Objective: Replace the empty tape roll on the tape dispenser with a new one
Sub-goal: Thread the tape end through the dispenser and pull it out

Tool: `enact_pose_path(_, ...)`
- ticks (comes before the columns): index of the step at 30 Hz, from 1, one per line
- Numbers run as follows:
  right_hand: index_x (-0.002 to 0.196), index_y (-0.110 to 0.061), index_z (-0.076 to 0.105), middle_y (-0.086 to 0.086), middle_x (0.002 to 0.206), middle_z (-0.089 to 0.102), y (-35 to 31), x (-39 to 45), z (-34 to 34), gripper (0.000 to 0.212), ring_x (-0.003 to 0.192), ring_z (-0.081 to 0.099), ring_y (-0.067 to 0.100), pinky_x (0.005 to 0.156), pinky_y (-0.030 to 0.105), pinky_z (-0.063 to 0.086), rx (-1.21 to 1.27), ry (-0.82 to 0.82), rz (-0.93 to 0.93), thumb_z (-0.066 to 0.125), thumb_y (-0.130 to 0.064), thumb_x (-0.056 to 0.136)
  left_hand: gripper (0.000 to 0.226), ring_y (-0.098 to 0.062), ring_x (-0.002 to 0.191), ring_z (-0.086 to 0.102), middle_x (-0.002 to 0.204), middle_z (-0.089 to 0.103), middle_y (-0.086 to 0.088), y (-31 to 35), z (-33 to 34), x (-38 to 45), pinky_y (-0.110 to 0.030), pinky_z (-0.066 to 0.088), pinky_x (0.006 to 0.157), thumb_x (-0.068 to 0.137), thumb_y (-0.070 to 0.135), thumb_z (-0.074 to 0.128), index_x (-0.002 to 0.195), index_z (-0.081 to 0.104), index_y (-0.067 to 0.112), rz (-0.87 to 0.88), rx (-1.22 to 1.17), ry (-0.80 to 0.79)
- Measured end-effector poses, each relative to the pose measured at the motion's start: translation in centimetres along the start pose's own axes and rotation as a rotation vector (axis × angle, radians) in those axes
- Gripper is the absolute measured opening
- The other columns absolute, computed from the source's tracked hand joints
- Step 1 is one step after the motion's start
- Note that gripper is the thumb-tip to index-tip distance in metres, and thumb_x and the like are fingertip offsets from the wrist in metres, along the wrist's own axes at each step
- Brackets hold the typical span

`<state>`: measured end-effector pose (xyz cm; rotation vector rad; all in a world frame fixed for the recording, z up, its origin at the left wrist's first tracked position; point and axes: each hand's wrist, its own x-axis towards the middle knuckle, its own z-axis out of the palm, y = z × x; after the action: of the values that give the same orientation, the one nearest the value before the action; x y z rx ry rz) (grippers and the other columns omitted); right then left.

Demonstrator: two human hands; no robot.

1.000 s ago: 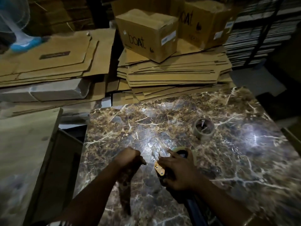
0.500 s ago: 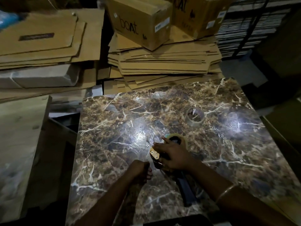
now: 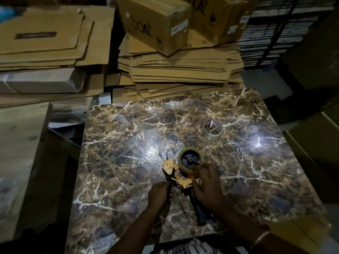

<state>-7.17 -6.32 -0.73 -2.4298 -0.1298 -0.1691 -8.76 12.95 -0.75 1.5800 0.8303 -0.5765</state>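
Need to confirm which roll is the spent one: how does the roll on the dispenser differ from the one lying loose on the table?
The roll on the dispenser is thick with tape and stands on edge on the hub; the loose roll is a thin ring lying flat. The right hand touches the mounted roll; nothing touches the loose roll. Both look clear.

The right hand (image 3: 207, 184) now sits lower, so the new tape roll (image 3: 190, 160) shows; the left hand (image 3: 159, 195) now touches the tape dispenser (image 3: 178, 177).
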Motion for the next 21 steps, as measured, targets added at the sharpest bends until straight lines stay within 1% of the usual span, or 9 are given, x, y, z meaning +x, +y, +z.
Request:
enact_pose_path(2, 0.111, -0.009, 0.061, 0.005, 0.108, 0.050, -0.4, -0.8, 0.1, 0.045, 0.101, 0.045, 0.017, 0.080, 0.031, 0.038, 0.045, 0.080, 0.165, 0.059, -0.039, 0.079, 0.033, -0.026, 0.060, 0.065, 0.062, 0.071, -0.009, -0.1, 0.2, -0.2, -0.039, 0.046, 0.067, 0.079, 0.039, 0.065, 0.059, 0.071, 0.013, 0.060, 0.077, 0.022)
enact_pose_path(4, 0.109, -0.007, 0.052, 0.002, 0.100, 0.052, -0.4, -1.5, 0.5, 0.051, 0.094, 0.050, 0.019, 0.076, 0.032, 0.038, 0.169, 0.099, 0.418, 0.066, -0.044, 0.077, 0.032, -0.028, 0.075, 0.071, 0.072, 0.075, -0.006, -0.2, 0.1, -0.4, -0.039, 0.052, 0.077, 0.074, 0.050, 0.068, 0.068, 0.077, 0.019, 0.102, 0.130, 0.035)
enact_pose_path(7, 0.100, -0.003, 0.054, 0.010, 0.081, 0.064, 0.0, -2.0, 0.7, 0.057, 0.075, 0.062, 0.027, 0.068, 0.041, 0.049, 0.328, -0.070, 0.774, 0.077, -0.050, 0.077, 0.035, -0.028, 0.081, 0.071, 0.077, 0.076, -0.003, -0.3, 0.3, -0.6, -0.049, 0.057, 0.082, 0.052, 0.052, 0.069, 0.072, 0.076, 0.025, 0.132, 0.158, 0.036)
enact_pose_path(10, 0.071, 0.005, 0.066, 0.017, 0.064, 0.064, 0.7, -2.3, 0.9, 0.076, 0.060, 0.061, 0.023, 0.061, 0.036, 0.042, 0.407, -0.285, 0.820, 0.069, -0.071, 0.066, 0.032, -0.021, 0.079, 0.066, 0.082, 0.071, 0.001, 1.0, 0.8, -2.3, -0.031, 0.053, 0.069, 0.063, 0.037, 0.078, 0.088, 0.068, 0.020, 0.187, 0.311, 0.041)
enact_pose_path(12, 0.079, 0.007, 0.074, 0.023, 0.075, 0.071, 0.5, -2.2, 1.3, 0.071, 0.065, 0.067, 0.030, 0.062, 0.037, 0.048, 0.660, -0.410, 0.874, 0.078, -0.062, 0.063, 0.031, -0.017, 0.080, 0.059, 0.084, 0.063, 0.003, 1.3, 1.1, -2.7, -0.022, 0.040, 0.059, 0.070, 0.026, 0.080, 0.094, 0.061, 0.020, 0.226, 0.408, 0.079)
enact_pose_path(14, 0.088, 0.007, 0.072, 0.022, 0.077, 0.067, 0.2, -1.8, 0.9, 0.054, 0.061, 0.064, 0.031, 0.060, 0.035, 0.050, 0.965, -0.578, 0.990, 0.085, -0.039, 0.064, 0.028, -0.020, 0.080, 0.056, 0.083, 0.059, 0.000, 0.9, 1.1, -2.5, -0.026, 0.036, 0.059, 0.072, 0.018, 0.076, 0.093, 0.058, 0.015, 0.259, 0.477, 0.109)
enact_pose_path(16, 0.094, 0.000, 0.068, 0.018, 0.077, 0.062, 0.1, -1.5, 0.5, 0.046, 0.063, 0.060, 0.030, 0.062, 0.036, 0.046, 1.096, -0.721, 1.022, 0.080, -0.039, 0.071, 0.018, -0.025, 0.080, 0.056, 0.080, 0.056, -0.002, 0.4, 0.9, -2.1, -0.029, 0.034, 0.060, 0.075, 0.010, 0.068, 0.085, 0.053, 0.013, 0.283, 0.550, 0.102)
enact_pose_path(19, 0.094, -0.001, 0.072, 0.019, 0.081, 0.062, 0.8, -1.4, 0.5, 0.056, 0.060, 0.060, 0.029, 0.058, 0.034, 0.047, 1.113, -0.688, 1.029, 0.069, -0.054, 0.079, 0.007, -0.029, 0.087, 0.061, 0.082, 0.060, -0.005, -0.1, 0.0, -1.4, -0.030, 0.035, 0.064, 0.082, 0.008, 0.062, 0.081, 0.057, 0.013, 0.306, 0.579, 0.105)
enact_pose_path(21, 0.085, 0.001, 0.073, 0.015, 0.070, 0.064, 0.3, -1.3, 0.5, 0.069, 0.050, 0.058, 0.024, 0.050, 0.029, 0.046, 1.152, -0.630, 1.023, 0.065, -0.066, 0.076, 0.006, -0.029, 0.091, 0.064, 0.091, 0.069, -0.012, -0.1, -0.8, -0.8, -0.028, 0.035, 0.067, 0.086, 0.010, 0.061, 0.086, 0.066, 0.010, 0.299, 0.621, 0.084)
